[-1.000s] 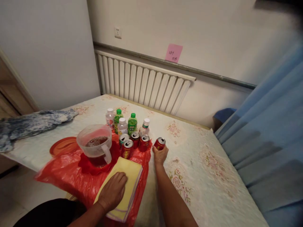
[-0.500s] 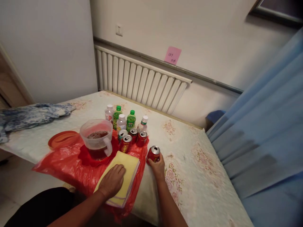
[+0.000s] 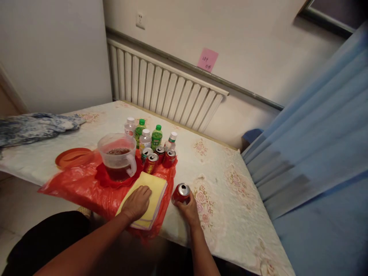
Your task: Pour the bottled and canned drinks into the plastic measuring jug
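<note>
In my right hand [image 3: 189, 210] is an opened red drink can [image 3: 180, 194], gripped from its near right side and held upright just right of the red plastic bag's edge. My left hand [image 3: 137, 202] lies palm down on a folded yellow cloth [image 3: 153, 186], its fingers resting on the fabric. Beyond the cloth stand several opened cans, among them a red can with yellow lettering [image 3: 151, 164] and another red can [image 3: 169, 159]. A clear plastic jug [image 3: 116, 147] of dark brown liquid sits in a red dish [image 3: 104, 178] left of them.
Bottles stand behind the cans, including a green-capped bottle [image 3: 156, 136] and a white-capped bottle [image 3: 170, 141]. The red plastic bag [image 3: 83, 193] lies under the jug, with an orange-red lid [image 3: 73, 157] beside it. A blue curtain [image 3: 310, 153] hangs at the right; a radiator [image 3: 166, 84] lines the wall.
My right hand has brought the red can closer to me, away from the other cans. My left hand stays on the yellow cloth. The view has tilted down somewhat.
</note>
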Available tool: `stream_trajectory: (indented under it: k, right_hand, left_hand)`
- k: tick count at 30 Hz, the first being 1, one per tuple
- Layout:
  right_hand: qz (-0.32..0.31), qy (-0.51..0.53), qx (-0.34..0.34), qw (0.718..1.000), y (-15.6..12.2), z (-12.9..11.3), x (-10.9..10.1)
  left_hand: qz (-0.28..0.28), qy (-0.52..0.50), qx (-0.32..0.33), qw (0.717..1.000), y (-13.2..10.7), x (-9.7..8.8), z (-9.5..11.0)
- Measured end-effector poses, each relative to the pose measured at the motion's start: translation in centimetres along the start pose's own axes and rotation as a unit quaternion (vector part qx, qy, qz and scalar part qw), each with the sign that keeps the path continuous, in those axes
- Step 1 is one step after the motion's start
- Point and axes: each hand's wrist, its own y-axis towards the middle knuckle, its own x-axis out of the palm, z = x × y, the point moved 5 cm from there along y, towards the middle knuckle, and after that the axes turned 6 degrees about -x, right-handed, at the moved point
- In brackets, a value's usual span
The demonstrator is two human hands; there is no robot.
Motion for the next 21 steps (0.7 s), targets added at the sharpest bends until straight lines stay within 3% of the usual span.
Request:
stream_trajectory:
  k: [8,13,17,21]
  right_hand:
    - [0.102,0.030,0.053,0.993,-1.8,2.3,0.7]
    - [0.163,-0.077,-0.010,0.984,-2.2,1.9,1.2]
    - [0.174,-0.154,-0.033,0.972,-2.0,1.5,1.5]
    - [0.150,-0.125,-0.036,0.980,-2.0,1.7,1.9]
  left_hand:
    - [-0.010,0.008,0.001,1.000,0.1,-0.5,0.3]
    - [-0.013,0.005,0.001,1.000,0.1,-0.7,0.4]
    - [-0.006,-0.005,-0.002,1.000,0.1,-0.7,0.4]
    - [-0.003,-0.007,0.001,1.000,0.1,-0.8,0.4]
